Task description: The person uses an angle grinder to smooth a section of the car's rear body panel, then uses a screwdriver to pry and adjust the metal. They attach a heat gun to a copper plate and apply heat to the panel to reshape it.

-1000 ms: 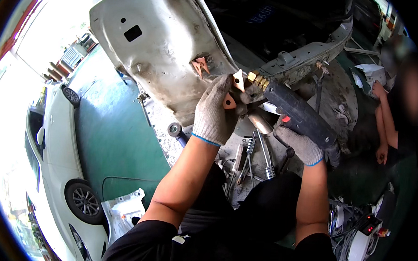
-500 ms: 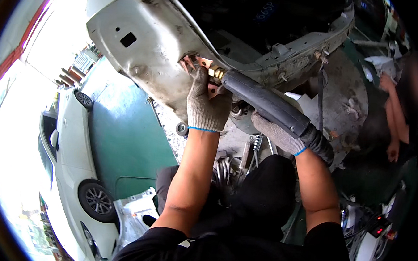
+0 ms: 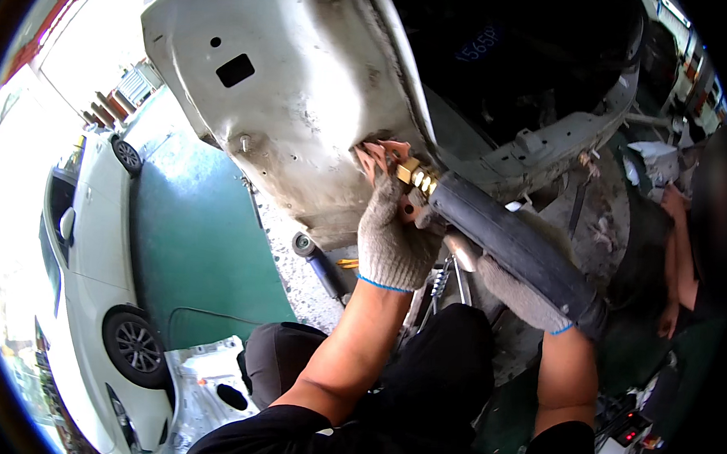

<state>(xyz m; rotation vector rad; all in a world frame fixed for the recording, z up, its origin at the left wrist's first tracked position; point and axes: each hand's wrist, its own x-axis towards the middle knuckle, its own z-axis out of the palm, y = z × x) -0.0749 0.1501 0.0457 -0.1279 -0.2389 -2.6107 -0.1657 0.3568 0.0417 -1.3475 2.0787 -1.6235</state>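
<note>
Grey metal panel (image 3: 304,101): we hold the black torch (image 3: 511,239) against its edge, left hand (image 3: 392,237) closed near the brass tip, right hand (image 3: 520,297) gripping underneath. Next needs steady aim.

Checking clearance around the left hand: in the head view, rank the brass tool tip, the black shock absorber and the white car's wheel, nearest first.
From the left hand:
1. Brass tool tip, at its fingertips.
2. Black shock absorber, just to its left, lower.
3. White car's wheel, far left on the green floor.
</note>
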